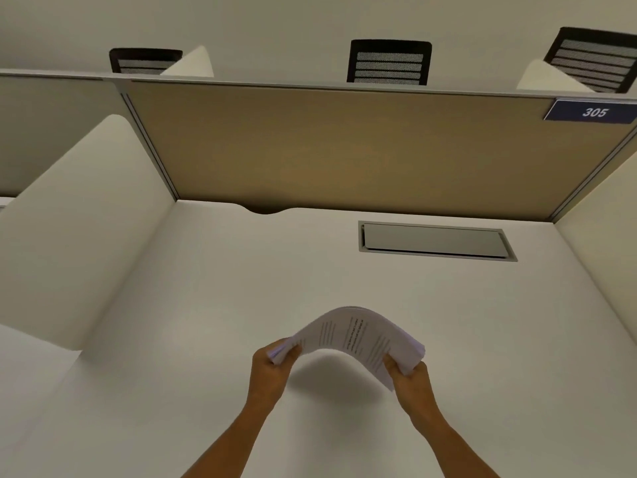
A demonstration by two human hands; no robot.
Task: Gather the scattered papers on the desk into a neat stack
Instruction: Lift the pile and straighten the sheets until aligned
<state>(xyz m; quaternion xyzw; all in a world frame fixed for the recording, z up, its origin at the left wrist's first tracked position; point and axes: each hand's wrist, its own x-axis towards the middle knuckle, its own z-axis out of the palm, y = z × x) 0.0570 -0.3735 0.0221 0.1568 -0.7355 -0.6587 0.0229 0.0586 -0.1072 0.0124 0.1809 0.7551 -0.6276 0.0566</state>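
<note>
a: where are the papers point(351, 334)?

b: lifted above the desk point(193, 277), bowed upward. the left hand point(272, 369) is closed on one short edge, the right hand point(408, 372) on the other.

a: how to finish well?

b: ease the squeeze so the sheets flatten, tap the edges square on the desk, then lay them down.
</note>
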